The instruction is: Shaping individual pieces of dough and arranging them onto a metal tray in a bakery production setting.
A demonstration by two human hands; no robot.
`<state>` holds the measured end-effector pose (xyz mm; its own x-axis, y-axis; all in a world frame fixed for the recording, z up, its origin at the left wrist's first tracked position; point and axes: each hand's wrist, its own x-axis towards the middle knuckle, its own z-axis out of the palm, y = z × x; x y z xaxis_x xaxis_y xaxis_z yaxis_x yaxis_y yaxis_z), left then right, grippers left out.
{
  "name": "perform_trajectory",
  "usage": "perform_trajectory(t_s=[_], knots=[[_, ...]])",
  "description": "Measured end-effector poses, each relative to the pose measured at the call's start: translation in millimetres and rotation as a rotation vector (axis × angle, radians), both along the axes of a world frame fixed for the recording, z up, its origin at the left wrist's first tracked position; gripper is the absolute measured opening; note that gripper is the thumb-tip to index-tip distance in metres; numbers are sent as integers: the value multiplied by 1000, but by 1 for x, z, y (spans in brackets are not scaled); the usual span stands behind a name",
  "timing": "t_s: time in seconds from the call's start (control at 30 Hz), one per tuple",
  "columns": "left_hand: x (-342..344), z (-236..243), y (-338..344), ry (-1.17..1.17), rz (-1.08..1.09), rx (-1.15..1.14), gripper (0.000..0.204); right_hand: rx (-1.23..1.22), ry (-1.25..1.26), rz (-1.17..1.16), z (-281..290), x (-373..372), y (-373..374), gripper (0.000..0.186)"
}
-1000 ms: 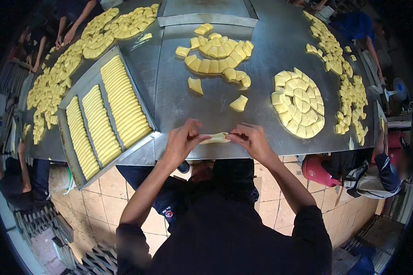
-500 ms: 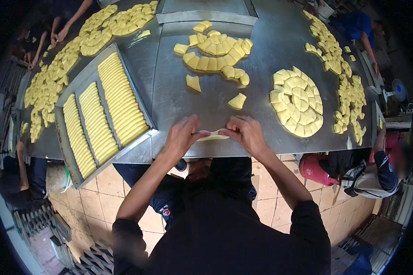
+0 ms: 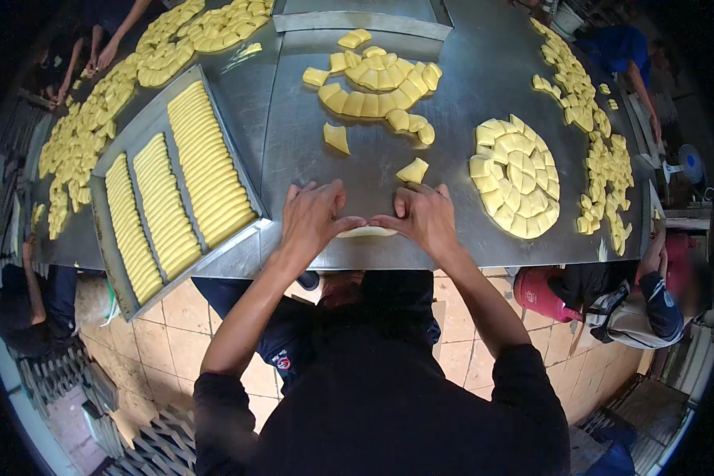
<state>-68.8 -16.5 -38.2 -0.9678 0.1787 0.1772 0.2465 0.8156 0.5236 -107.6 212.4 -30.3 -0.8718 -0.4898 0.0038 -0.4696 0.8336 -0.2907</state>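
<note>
My left grip (image 3: 313, 213) and right grip (image 3: 426, 216) are both loosened, each thumb spread well away from its fingers with a clear gap between, and neither closes around anything. My thumbs point inward over a pale yellow dough strip (image 3: 366, 232), their tips so near each other that I cannot tell whether they touch. The strip lies crosswise on the metal bench (image 3: 468, 103), close to its front edge and directly before me, its upper side partly hidden by my thumbs. Just beyond my right fingers sits a loose dough piece (image 3: 412, 171), with another cut piece (image 3: 336, 137) farther off to the left. Past those, an arc-shaped dough cluster (image 3: 373, 103) spreads out below a shallow metal pan (image 3: 361, 32). To my right rests a round dough cluster (image 3: 523, 178), well apart from the strip. On my left, a tilted-looking tray (image 3: 262, 219) holds three long rows of rolled dough (image 3: 206, 163), its near corner reaching past the bench edge. More dough pieces (image 3: 79, 151) are heaped beyond it.
</note>
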Motion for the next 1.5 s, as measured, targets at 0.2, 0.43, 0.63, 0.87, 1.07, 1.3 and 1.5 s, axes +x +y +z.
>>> perform_trajectory(t_s=[0.2, 0.43, 0.63, 0.87, 1.07, 1.3, 1.5], knots=[[0, -8, -3, -65, -10, 64, 50, -364, -205, 73, -17, -9, 7, 41], [-9, 4, 1, -133, 15, -161, 54, -77, -127, -1, 5, -10, -1, 40], [-9, -3, -7, -40, -21, -6, 54, -203, -108, 75, -15, -14, 3, 45], [-9, -3, -9, -17, -57, -124, 52, -68, -21, 39, -2, -13, -5, 52], [-10, -4, -22, -109, -81, 166, 47, -171, -90, 46, -7, -15, 8, 56], [-7, -17, -24, 76, -107, 183, 44, -142, -42, 23, -10, -19, 9, 57], [-1, -4, -28, -41, -69, 240, 39, -196, -52, -7, -6, -12, 11, 53]])
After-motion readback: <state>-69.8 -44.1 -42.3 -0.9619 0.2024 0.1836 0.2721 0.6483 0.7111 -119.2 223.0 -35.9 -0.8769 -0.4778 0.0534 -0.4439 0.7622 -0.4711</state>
